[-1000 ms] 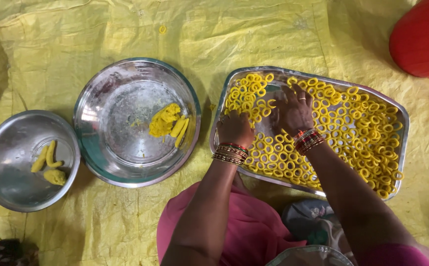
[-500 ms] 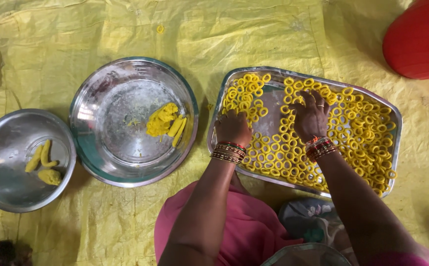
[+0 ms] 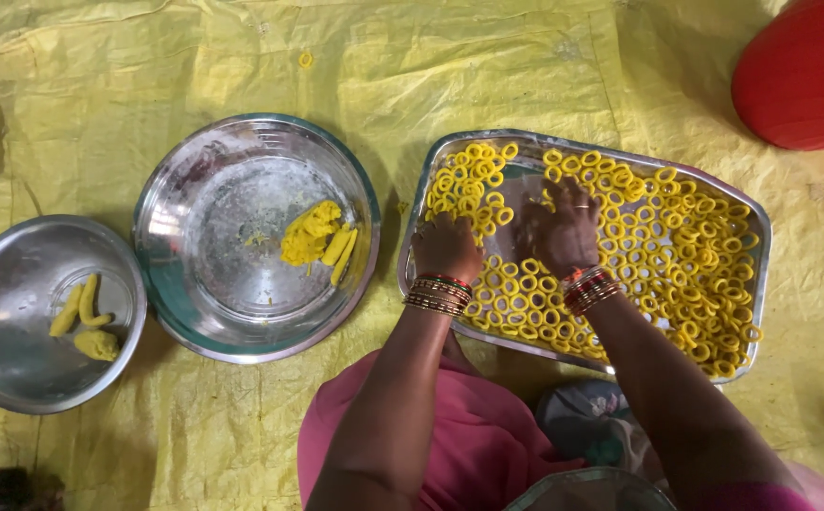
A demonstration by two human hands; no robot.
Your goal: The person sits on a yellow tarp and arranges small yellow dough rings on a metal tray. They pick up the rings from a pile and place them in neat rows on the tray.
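Head view: the work in hand looks like arranging small yellow dough rings (image 3: 658, 251) in a rectangular steel tray (image 3: 760, 248) that lies on a yellow sheet (image 3: 242, 57) spread over the floor. Both hands are inside the tray, near its left end.

The left hand (image 3: 446, 246) is curled loosely, knuckles up, resting on the rings close to the tray's left edge. Its fingertips are tucked under, so I cannot tell whether it pinches a ring.

The right hand (image 3: 563, 232) lies flatter, fingers spread and pointing toward the tray's far edge, touching the bare metal patch between the 2 ring clusters. It appears open and holds nothing that shows.

The rings crowd the tray's right half and near edge, and a smaller cluster fills the far left corner.

By my judgement the next move calls for a light touch, since the soft rings could deform or stick together if pushed.

To the left of the tray, a large round steel plate (image 3: 194, 284) holds a lump of yellow dough (image 3: 310, 232) with 2 rolled sticks beside it. Farther left, a smaller steel bowl (image 3: 15, 369) holds 3 dough pieces. A red container (image 3: 805, 71) sits at the sheet's far right corner.
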